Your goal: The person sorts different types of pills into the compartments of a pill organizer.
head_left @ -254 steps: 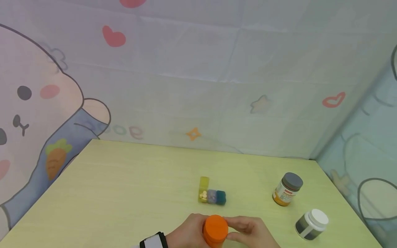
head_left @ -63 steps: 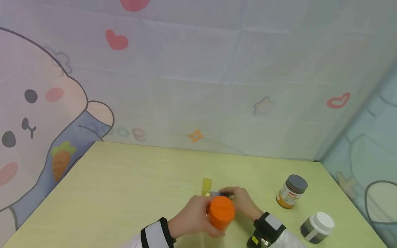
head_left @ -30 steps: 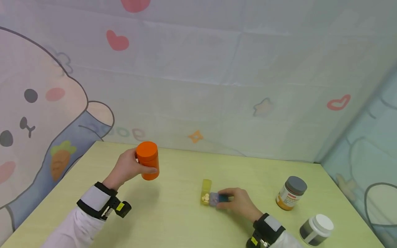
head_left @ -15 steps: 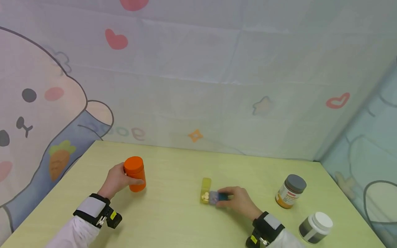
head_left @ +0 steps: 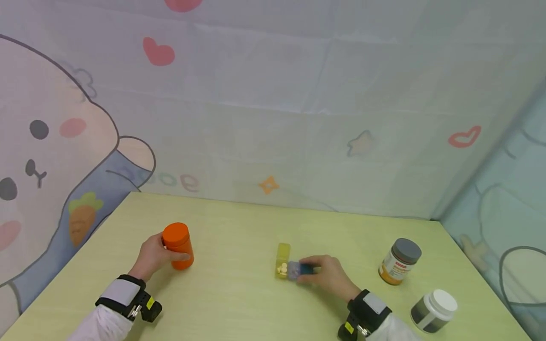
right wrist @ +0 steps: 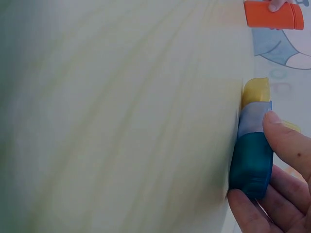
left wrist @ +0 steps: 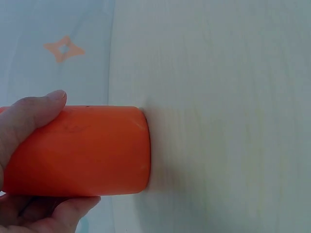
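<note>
On the left of the table, my left hand (head_left: 151, 257) grips an orange bottle (head_left: 179, 247) with an orange lid, thumb on one side and fingers on the other. The bottle stands upright, its base at the tabletop in the left wrist view. My right hand (head_left: 327, 274) holds the teal end of a small pill organizer (head_left: 293, 270) between thumb and fingers. The organizer has yellow, pale purple and teal compartments (right wrist: 251, 162). Its yellow lid (head_left: 283, 251) is flipped up, and pale yellow pills (head_left: 282, 270) lie in that compartment. The purple and teal lids are down.
To the right stand a brown jar (head_left: 399, 261) with a grey lid and, nearer, a white jar (head_left: 433, 310) with a dark label. A printed cloth (head_left: 273, 104) hangs behind the pale table (head_left: 230, 303), whose right edge lies just past the jars.
My left hand has carried the orange bottle from beside the pill organizer to the left and set it down. My right hand left the bottle earlier and has stayed on the pill organizer.
</note>
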Motion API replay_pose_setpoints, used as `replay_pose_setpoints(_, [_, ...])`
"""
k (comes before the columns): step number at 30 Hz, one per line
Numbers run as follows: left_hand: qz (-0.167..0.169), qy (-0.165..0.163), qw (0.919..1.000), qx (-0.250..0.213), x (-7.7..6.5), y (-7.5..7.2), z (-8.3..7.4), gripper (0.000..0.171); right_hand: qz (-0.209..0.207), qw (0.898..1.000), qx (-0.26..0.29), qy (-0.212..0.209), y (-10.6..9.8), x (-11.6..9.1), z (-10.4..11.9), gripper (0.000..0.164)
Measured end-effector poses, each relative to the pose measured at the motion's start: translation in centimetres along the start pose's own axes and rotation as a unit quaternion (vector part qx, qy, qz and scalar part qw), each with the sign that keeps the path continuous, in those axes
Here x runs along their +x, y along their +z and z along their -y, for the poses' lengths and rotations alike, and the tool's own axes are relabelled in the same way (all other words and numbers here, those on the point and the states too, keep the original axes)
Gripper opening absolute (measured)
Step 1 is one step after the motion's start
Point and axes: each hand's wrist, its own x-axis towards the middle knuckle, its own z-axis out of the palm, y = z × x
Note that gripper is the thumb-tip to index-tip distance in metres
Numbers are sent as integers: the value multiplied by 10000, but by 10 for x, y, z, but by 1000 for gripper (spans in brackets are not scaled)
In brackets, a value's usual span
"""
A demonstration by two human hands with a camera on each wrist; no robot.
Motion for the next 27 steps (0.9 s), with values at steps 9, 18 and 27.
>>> replay_pose_setpoints(9, [129,-28,9999,-96,-3,2,2,63,141,9997,47,-198,-4,-1,-2,43])
replay_pose_setpoints(18, [159,96,9998,-77,-2,2,0,69,218,9996,-77,-179,-4,0,-2,42])
replay_pose_setpoints(27, [-232,724,9962,-429,-3,-13,-32,107,307,9993,9,-197,-3,0,-3,42])
